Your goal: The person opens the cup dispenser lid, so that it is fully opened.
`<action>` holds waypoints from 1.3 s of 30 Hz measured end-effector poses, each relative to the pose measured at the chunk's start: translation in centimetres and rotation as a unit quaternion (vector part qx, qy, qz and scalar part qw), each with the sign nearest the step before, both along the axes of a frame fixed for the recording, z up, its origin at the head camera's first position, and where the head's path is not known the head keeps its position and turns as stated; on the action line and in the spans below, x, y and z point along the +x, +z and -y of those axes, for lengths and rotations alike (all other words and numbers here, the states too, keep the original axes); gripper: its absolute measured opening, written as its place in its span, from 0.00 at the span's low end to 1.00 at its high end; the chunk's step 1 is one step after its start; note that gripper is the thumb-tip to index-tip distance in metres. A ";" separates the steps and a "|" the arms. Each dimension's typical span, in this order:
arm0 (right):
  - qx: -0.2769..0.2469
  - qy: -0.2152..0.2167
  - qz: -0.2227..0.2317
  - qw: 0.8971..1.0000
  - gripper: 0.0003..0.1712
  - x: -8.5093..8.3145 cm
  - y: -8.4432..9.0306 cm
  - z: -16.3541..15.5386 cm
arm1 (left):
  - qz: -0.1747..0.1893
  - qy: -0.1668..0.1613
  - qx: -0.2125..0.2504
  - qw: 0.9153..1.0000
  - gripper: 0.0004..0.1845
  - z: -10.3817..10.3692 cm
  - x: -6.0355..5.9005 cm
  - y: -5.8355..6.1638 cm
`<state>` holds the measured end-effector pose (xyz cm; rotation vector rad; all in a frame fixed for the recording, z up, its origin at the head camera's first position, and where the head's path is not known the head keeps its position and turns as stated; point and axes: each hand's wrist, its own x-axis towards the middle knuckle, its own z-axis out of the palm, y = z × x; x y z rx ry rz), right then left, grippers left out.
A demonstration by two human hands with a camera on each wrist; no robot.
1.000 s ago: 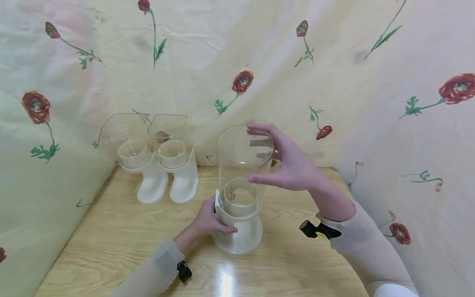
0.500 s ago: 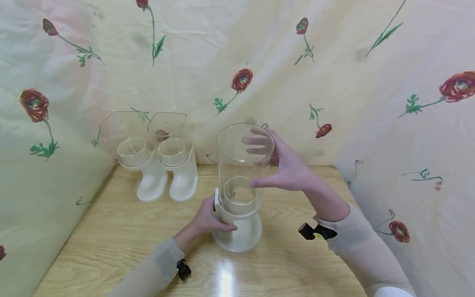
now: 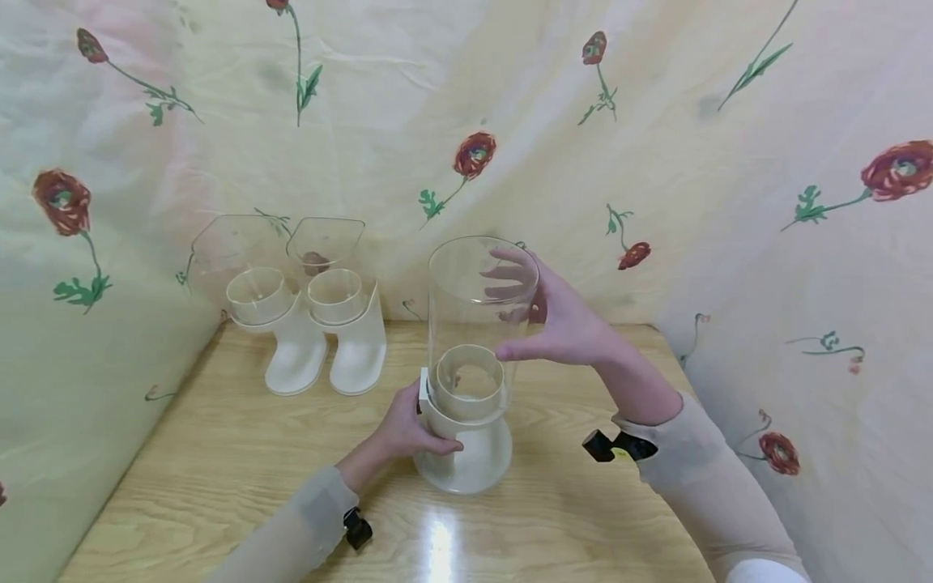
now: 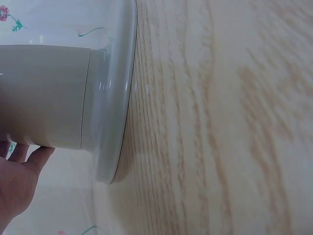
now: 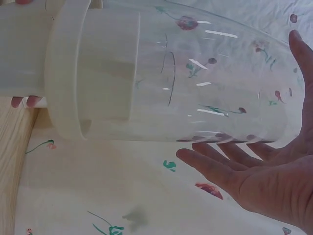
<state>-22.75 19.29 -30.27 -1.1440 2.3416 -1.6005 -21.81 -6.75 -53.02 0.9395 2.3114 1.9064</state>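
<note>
the clear cylinder stands on its white base mid-table, with no readable writing. your right hand cups its far side, fingers spread; your left hand grips the base.

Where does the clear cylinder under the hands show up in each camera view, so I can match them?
Head: clear cylinder stands upright at centre, on the white base.
Left wrist: the cylinder is not clearly in view; only the base shows, at left.
Right wrist: it lies sideways across the top.
Shared landmark: the white base, gripped by the left hand.
</note>
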 end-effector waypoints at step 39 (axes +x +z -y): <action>0.000 0.011 0.003 1.000 0.65 -0.3 0.0 0.1 | 0.000 0.010 -0.015 1.000 0.52 -0.1 -0.2 0.1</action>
